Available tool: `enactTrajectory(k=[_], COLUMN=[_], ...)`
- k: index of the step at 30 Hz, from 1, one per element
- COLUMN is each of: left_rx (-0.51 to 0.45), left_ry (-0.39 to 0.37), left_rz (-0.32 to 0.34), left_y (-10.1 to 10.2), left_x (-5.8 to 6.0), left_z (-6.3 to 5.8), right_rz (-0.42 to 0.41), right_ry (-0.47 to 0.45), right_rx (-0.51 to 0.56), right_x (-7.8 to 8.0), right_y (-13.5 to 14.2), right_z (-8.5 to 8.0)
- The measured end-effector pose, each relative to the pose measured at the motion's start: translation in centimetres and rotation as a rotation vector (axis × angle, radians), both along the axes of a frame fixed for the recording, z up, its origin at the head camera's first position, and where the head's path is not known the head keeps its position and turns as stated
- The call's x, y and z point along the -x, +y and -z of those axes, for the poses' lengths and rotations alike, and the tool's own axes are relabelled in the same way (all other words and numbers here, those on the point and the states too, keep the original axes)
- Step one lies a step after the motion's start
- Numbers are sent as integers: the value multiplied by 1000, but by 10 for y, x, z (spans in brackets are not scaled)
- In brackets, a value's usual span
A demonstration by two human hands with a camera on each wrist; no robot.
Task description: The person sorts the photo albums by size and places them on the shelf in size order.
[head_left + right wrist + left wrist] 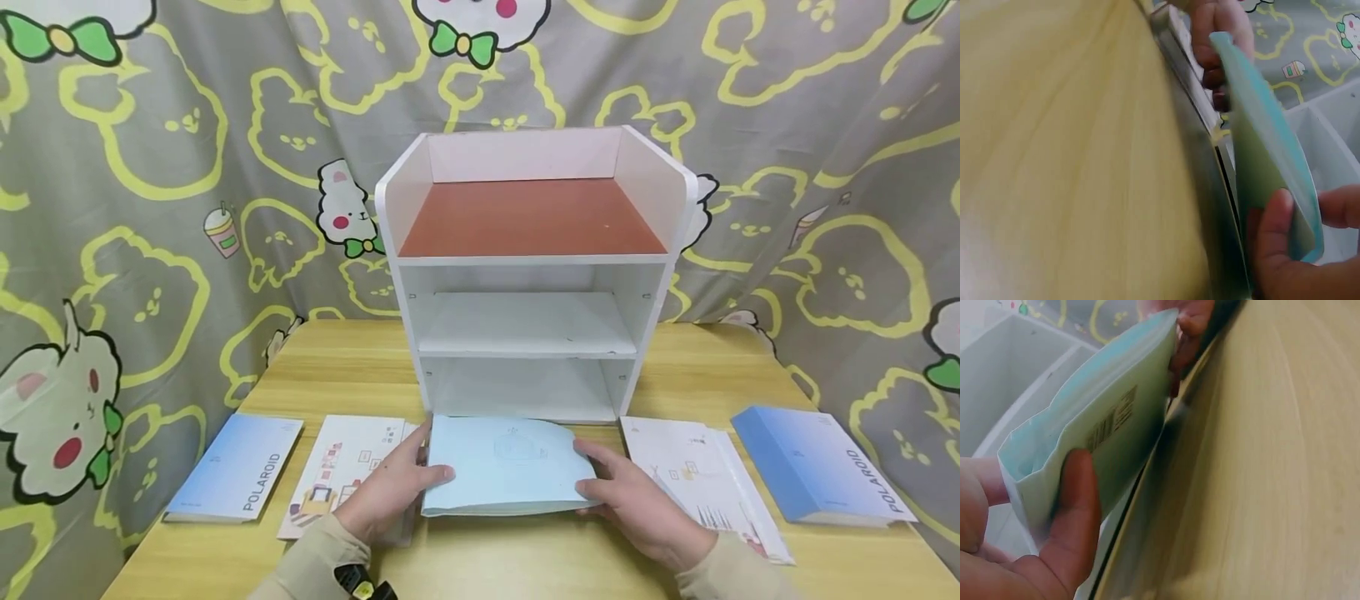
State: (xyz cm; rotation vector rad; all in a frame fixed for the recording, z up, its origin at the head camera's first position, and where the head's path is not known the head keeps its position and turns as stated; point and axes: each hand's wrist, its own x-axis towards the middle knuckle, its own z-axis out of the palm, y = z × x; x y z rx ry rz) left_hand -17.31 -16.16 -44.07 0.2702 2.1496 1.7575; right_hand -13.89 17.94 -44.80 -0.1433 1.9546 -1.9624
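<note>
A thin light-blue softcover book (pixel 504 462) is held level by both hands in front of the white shelf unit (pixel 517 387). My left hand (pixel 393 487) grips its left edge, thumb on the top cover. At the opposite edge my right hand (pixel 648 508) pinches it, thumb on one side and fingers on the other. The left wrist view shows a barcode on the underside of the book (pixel 1119 434), beside the left thumb (pixel 1075 506). In the right wrist view, the right thumb (pixel 1275 215) presses the pale side of the book (pixel 1266 150).
White illustrated books lie left (pixel 341 467) and right (pixel 693 475) of the blue one. Farther out sit two blue-white POLAROID boxes, one left (pixel 236 467) and a thicker one right (pixel 817 467). The shelf unit has a brown top board (pixel 532 218). A patterned curtain (pixel 247 108) hangs behind.
</note>
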Motion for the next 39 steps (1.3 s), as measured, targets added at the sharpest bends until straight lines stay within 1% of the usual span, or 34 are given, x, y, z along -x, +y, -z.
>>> enactTrajectory(k=[3, 4, 5, 9, 11, 13, 16, 19, 23, 27, 30, 34, 36, 38, 39], left_rx=[62, 74, 67, 15, 16, 65, 127, 185, 305, 368, 424, 523, 554, 580, 590], left_ry=[26, 37, 40, 74, 109, 152, 209, 254, 334, 392, 462, 592, 650, 712, 754], left_rz=[-67, -82, -90, -91, -87, -86, -74, -59, -42, -19, -22, -26, -23, -27, -34], left_y=[2, 3, 3, 7, 8, 9, 11, 12, 12, 13, 15, 19, 20, 21, 22], left_x=[-2, -3, -4, -7, -8, -11, -15, -19, -23, -29, -33, -36, -36, -35, -34], left_z=[-4, -5, -7, -14, -18, -23, -29, -35, -41, -46, -50, -56, -59, -62, -63], right_rz=[59, 75, 92, 129, 153, 174, 208, 243, 287, 317, 333, 368, 385, 392, 390], right_ry=[90, 127, 163, 316, 386, 448, 512, 551, 599, 693, 788, 908, 968, 1027, 1055], right_rx=[-96, -141, -180, -294, -316, -328, -326, -354, -431, -438, -425, -475, -503, -506, -501], right_x=[-1, -1, -2, -5, -7, -9, -12, -15, -22, -29, -31, -30, -28, -25, -24], right_y=[-3, -4, -4, -5, -5, -5, -5, -5, -5, -4, -4, -4, -4, -5, -5], right_z=[-1, -2, -3, -9, -13, -16, -20, -24, -28, -32, -36, -45, -51, -56, -58])
